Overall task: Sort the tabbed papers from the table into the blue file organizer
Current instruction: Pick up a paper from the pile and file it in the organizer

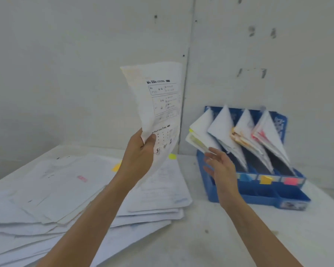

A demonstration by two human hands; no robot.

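Left hand [141, 149] gripped a sheet [158, 105] upright over the stack [75, 189] | right hand [220, 166] spread wide, blurred; I think just short of the organizer [258, 196].

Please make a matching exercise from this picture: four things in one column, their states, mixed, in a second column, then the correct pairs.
1 left hand
2 right hand
3 paper pile
4 blue file organizer

A has leaning papers in its slots
B grips a printed sheet
C open, holds nothing
D lies on the table

Pairs: 1-B, 2-C, 3-D, 4-A
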